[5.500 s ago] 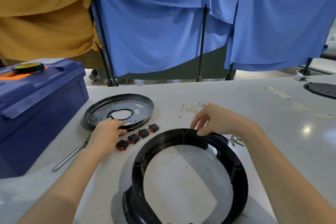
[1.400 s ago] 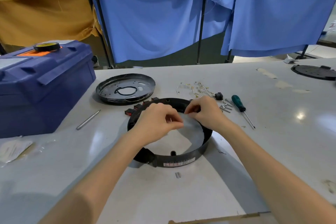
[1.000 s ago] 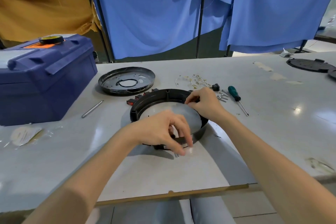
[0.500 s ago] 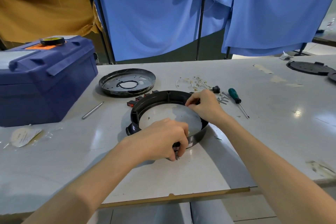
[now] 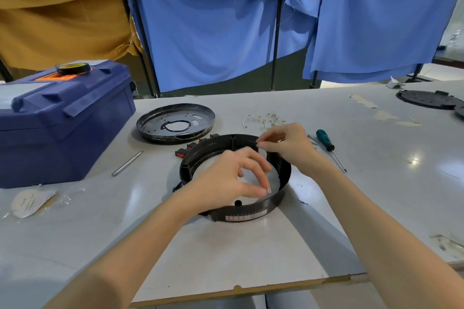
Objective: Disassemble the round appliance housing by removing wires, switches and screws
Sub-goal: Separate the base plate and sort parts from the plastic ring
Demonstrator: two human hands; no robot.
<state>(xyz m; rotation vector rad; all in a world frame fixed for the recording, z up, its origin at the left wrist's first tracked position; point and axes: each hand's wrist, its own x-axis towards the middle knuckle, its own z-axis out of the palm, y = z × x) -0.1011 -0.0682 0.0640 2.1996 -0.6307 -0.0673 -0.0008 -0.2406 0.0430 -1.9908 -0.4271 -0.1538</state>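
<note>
On the white table (image 5: 251, 246) lies the black housing ring (image 5: 276, 198), flat, open side up. Over the ring's middle hovers the left hand (image 5: 231, 180), thumb and fingers curled and slightly apart, nothing visibly held. At the ring's far right rim the right hand (image 5: 288, 145) pinches fingertips together; what they grip is too small to tell. Behind the ring sit red-and-black switches (image 5: 181, 152), a round metal plate (image 5: 175, 123) and loose wires (image 5: 266, 118). Right of the ring lies a green screwdriver (image 5: 325, 140); left of it, a blue toolbox (image 5: 57, 120).
</note>
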